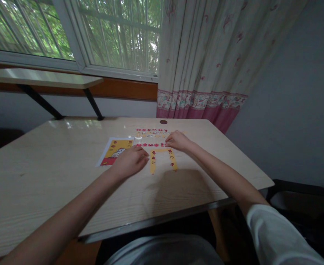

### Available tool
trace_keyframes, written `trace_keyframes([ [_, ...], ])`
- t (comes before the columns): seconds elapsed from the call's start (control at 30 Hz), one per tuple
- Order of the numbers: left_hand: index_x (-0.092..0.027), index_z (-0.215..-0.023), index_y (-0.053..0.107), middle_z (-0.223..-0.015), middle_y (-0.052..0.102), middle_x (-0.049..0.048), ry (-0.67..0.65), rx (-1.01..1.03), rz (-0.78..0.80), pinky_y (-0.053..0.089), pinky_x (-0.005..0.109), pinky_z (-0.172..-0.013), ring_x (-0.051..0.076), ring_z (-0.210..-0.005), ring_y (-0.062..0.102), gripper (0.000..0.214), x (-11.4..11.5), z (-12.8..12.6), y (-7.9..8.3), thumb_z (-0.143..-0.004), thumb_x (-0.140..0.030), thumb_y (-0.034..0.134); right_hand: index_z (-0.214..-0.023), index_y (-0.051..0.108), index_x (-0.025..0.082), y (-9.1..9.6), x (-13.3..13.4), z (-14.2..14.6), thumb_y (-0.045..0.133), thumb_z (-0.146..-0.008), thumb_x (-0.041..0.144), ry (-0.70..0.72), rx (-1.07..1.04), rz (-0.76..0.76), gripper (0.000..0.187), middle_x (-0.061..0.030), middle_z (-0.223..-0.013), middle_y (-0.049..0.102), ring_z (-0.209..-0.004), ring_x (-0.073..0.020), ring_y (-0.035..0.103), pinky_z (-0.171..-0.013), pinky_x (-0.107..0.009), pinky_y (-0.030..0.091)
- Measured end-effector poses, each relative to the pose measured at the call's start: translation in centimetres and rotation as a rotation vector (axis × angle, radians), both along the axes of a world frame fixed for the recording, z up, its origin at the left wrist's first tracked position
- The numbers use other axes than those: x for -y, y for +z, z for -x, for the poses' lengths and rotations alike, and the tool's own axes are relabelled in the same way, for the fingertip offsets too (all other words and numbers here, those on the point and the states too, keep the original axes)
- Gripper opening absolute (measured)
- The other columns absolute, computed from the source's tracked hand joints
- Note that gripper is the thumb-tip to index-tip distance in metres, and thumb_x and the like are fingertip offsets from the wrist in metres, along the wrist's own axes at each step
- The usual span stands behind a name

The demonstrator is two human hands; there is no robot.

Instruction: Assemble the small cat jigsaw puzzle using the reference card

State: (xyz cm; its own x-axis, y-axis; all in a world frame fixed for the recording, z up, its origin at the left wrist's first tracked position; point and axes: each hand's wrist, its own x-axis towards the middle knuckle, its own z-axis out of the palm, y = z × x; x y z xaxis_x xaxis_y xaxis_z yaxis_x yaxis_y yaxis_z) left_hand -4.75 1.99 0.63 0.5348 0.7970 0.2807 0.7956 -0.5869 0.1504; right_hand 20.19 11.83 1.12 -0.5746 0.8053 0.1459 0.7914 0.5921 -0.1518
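Note:
Jigsaw puzzle pieces lie on a pale wooden desk. Joined yellow pieces form a three-sided puzzle border [152,165], open toward me. My left hand [131,161] rests at the border's left side, fingers loosely bent and slightly apart, with nothing visible in them. It partly covers a printed reference picture [110,149] of a white cartoon figure on yellow and red. My right hand [177,141] is above the border's right corner, fingertips pinched down at the right end of a row of red puzzle pieces [148,145]. The piece under those fingertips is mostly hidden.
Farther back lie more rows of red, white and yellow loose pieces [150,132]. A round dark cable-hole cover [163,122] sits near the back edge. A raised shelf [43,78] on black legs stands at the left, and a curtain [200,99] hangs behind the desk.

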Motion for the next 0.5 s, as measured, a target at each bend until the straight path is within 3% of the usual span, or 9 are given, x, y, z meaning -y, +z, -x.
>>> trace_keyframes([
  [0.33,-0.018,-0.094,0.066,-0.094,0.065,0.0081,-0.028,0.078,0.023,0.046,0.036,-0.081,0.023,-0.091,0.058,0.029,0.4,0.4,-1.2,-0.089,-0.034,0.043,-0.083,0.072,0.015,0.7,-1.5,1.5,0.07,-0.07,0.022,-0.02,0.094,0.183,0.015,-0.0063,-0.083,0.07,-0.073,-0.0163,0.061,-0.066,-0.024,0.042],
  [0.5,-0.018,-0.092,0.067,-0.092,0.066,0.0083,-0.045,0.145,0.057,0.046,0.037,-0.08,0.023,-0.089,0.059,0.027,0.6,0.3,-1.0,-0.088,-0.033,0.045,-0.08,0.067,0.013,0.2,0.1,0.8,0.065,-0.072,0.016,-0.019,-0.242,0.253,0.009,-0.0024,-0.072,0.066,-0.063,-0.01,0.056,-0.057,-0.02,0.039],
])
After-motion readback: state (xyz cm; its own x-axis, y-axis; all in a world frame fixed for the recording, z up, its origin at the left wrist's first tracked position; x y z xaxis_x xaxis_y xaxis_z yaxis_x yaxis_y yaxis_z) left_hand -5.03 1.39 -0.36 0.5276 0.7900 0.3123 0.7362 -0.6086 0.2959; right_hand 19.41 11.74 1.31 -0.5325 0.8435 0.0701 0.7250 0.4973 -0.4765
